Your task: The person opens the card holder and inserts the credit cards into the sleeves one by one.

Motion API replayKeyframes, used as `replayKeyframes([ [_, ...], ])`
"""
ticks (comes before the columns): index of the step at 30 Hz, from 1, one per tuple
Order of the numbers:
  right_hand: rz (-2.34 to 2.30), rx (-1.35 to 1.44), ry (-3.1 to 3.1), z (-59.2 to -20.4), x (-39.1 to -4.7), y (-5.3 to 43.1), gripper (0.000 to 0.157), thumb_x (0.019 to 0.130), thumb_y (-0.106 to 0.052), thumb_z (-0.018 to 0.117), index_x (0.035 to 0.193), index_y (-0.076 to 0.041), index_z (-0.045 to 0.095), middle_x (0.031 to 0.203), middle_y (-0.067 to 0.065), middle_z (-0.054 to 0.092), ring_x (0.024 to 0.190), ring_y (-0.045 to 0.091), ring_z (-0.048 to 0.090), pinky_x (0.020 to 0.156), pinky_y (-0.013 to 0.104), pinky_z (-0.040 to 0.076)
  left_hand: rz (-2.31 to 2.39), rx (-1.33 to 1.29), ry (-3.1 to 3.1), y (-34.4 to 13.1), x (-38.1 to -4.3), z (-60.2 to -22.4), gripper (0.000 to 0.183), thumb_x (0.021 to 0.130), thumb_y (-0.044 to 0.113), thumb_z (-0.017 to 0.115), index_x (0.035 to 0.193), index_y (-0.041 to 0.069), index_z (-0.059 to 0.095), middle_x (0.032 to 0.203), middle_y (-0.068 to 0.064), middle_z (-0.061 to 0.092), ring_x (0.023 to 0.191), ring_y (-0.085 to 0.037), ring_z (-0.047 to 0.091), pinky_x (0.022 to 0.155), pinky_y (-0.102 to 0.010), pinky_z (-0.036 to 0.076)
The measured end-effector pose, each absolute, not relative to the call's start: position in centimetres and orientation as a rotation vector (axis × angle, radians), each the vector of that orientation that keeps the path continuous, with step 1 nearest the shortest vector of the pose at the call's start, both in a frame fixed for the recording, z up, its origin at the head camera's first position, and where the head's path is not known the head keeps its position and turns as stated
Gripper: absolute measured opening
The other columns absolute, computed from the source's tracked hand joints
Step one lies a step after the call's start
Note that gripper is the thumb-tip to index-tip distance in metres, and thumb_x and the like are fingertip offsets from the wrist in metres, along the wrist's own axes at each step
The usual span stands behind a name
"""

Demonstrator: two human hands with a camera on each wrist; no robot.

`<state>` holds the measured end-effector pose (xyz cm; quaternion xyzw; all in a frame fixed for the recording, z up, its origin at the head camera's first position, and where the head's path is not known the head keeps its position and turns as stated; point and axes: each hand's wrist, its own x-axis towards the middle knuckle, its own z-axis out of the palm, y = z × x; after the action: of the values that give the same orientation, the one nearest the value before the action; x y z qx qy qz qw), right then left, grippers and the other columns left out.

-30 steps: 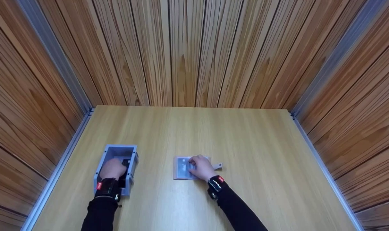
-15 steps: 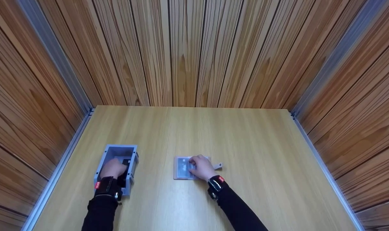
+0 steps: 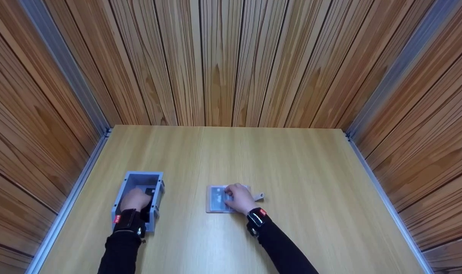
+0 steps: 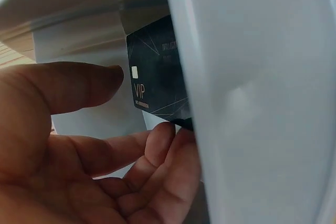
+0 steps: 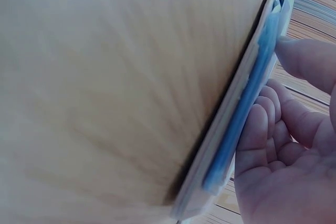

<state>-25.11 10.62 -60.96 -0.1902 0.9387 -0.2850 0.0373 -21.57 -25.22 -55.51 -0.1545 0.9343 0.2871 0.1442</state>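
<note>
My left hand reaches down inside a grey plastic bin at the left of the table. In the left wrist view, a black card marked VIP leans within the bin. The thumb stands apart from the card's left edge, and the other fingers lie bent near its lower edge; whether they touch is unclear. My right hand rests on a flat, clear-and-blue card holder at the table's middle. Its thumb and bent fingertips meet the holder's upper face, spread apart. A pale tab with a hole sticks out at the holder's right.
The wooden table carries the bin and the card holder. Plank-patterned walls rise behind and at both sides. Grey metal rails run along the table's side edges. The bin's walls surround my left hand.
My left hand shifts very slightly inside the bin. The right hand and the card holder stay where they were.
</note>
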Motion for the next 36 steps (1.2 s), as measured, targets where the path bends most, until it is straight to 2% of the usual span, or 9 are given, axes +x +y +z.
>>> replayKeyframes([
  [5,-0.874,-0.571,2.876,-61.1,-25.2,10.6,0.035,0.08,-0.014,0.079,0.11,-0.004,0.065,0.098,0.004,0.059,0.091,0.022,0.057,0.085,0.039,0.048,0.789,-0.453,2.676,-25.1,-21.7,-55.3,0.02,0.089,0.008,0.051,0.071,0.004,0.055,0.075,-0.011,0.051,0.072,-0.027,0.049,0.065,-0.038,0.04],
  [13,-0.894,-0.572,2.87,-60.9,-25.2,10.7,0.035,0.08,-0.014,0.079,0.11,-0.004,0.065,0.098,0.004,0.059,0.091,0.022,0.057,0.085,0.039,0.048,0.807,-0.421,2.725,-25.2,-21.7,-55.1,0.014,0.088,0.002,0.053,0.093,-0.007,0.062,0.087,-0.017,0.054,0.081,-0.032,0.051,0.072,-0.044,0.044],
  [16,-0.886,-0.59,2.875,-61.0,-25.2,10.7,0.034,0.08,-0.014,0.079,0.11,-0.004,0.065,0.097,0.004,0.059,0.09,0.022,0.057,0.084,0.038,0.048,0.807,-0.404,2.771,-25.2,-21.6,-55.1,0.012,0.083,0.001,0.054,0.086,-0.006,0.063,0.085,-0.017,0.056,0.078,-0.032,0.052,0.068,-0.044,0.046],
  [22,-0.875,-0.604,2.876,-61.1,-25.3,10.8,0.034,0.081,-0.015,0.078,0.11,-0.004,0.066,0.098,0.004,0.059,0.091,0.021,0.056,0.085,0.038,0.047,0.822,-0.403,2.75,-25.4,-21.7,-54.9,0.012,0.078,-0.003,0.053,0.069,0.001,0.059,0.074,-0.013,0.057,0.069,-0.029,0.055,0.055,-0.034,0.044],
  [26,-0.877,-0.61,2.877,-61.1,-25.3,10.7,0.034,0.081,-0.015,0.078,0.11,-0.004,0.066,0.098,0.004,0.059,0.091,0.021,0.056,0.085,0.038,0.047,0.846,-0.396,2.77,-25.5,-21.7,-54.3,0.011,0.078,-0.004,0.052,0.07,0.001,0.057,0.076,-0.014,0.057,0.07,-0.03,0.055,0.055,-0.036,0.044],
  [36,-0.883,-0.59,2.873,-61.1,-25.2,10.6,0.033,0.081,-0.015,0.078,0.11,-0.004,0.066,0.097,0.004,0.059,0.09,0.021,0.056,0.083,0.037,0.048,0.953,-0.474,2.786,-25.7,-21.5,-52.3,0.001,0.084,-0.001,0.054,0.083,-0.001,0.054,0.082,-0.015,0.055,0.075,-0.032,0.054,0.062,-0.04,0.043],
])
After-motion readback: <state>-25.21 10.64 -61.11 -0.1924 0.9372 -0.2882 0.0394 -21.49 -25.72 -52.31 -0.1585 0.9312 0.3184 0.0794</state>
